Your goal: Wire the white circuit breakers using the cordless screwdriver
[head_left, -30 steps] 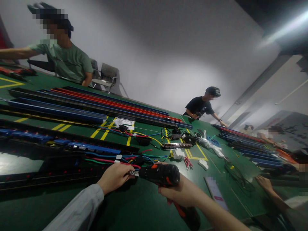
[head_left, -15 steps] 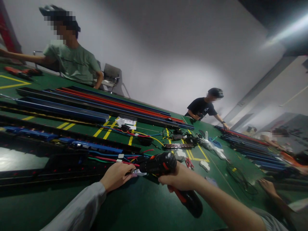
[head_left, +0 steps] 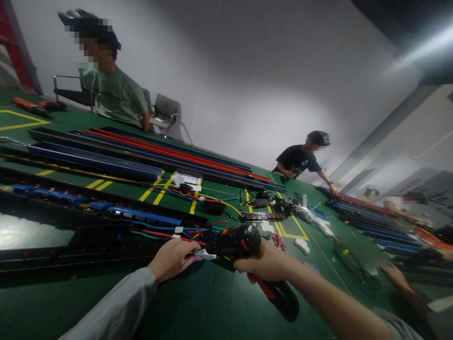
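Observation:
My right hand (head_left: 260, 262) is wrapped round a black and orange power drill (head_left: 235, 241), which lies level and points left. Its front end meets a small silver metal part (head_left: 204, 255). That part is pinched in the fingers of my left hand (head_left: 173, 259). Red, blue and green wires (head_left: 152, 231) run from the long black housing (head_left: 99, 236) on the left to just behind my left fingers. A white connector (head_left: 179, 230) sits on the wires. The drill's tip is too small to make out.
Long blue, black and red rails (head_left: 177, 163) lie across the green table (head_left: 198, 307). White blocks (head_left: 301, 245), red leads (head_left: 279, 241) and a plastic bag (head_left: 307, 212) are beyond the drill. People stand at the far side, and another person's hand (head_left: 394, 276) rests at the right.
The person at the far left has drawn an outstretched arm out of sight. My hands, the drill and the metal part have hardly moved.

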